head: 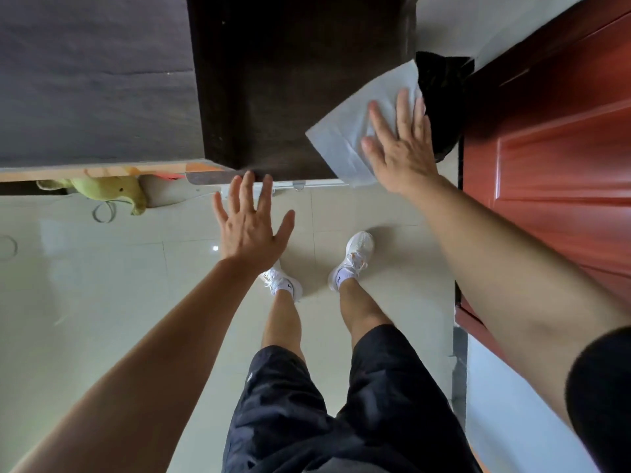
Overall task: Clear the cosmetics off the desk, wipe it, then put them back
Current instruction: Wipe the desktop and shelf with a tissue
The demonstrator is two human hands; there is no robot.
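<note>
From where I stand, the wiping looks to be under way. The right hand lies flat on a pale cloth at about one o'clock from the person, on the near right corner of the dark counter. Its fingers are straight and spread, pressing down on the cloth rather than curled round it, and one corner of the cloth hangs over the near edge.

The left hand is out at about twelve o'clock with its fingers also straight and fanned wide. It holds nothing, and its tips reach just to the counter's near edge. Whether they actually touch the edge, I cannot tell.

No cosmetics show anywhere in view, neither on the part of the counter that can be seen nor on the tiled floor. So I judge the clearing done, with the cosmetics set down somewhere out of sight.

The cloth sits at one corner, and the rest of the dark top stretches away towards eleven and twelve o'clock. How much of that stretch has been wiped I cannot say, as the surface gives no clear sign. Putting the cosmetics back is all left to do.

Around it, a black object sits just beyond the cloth at two o'clock, beside a red door. A yellow-green soft toy lies low at ten o'clock.
</note>
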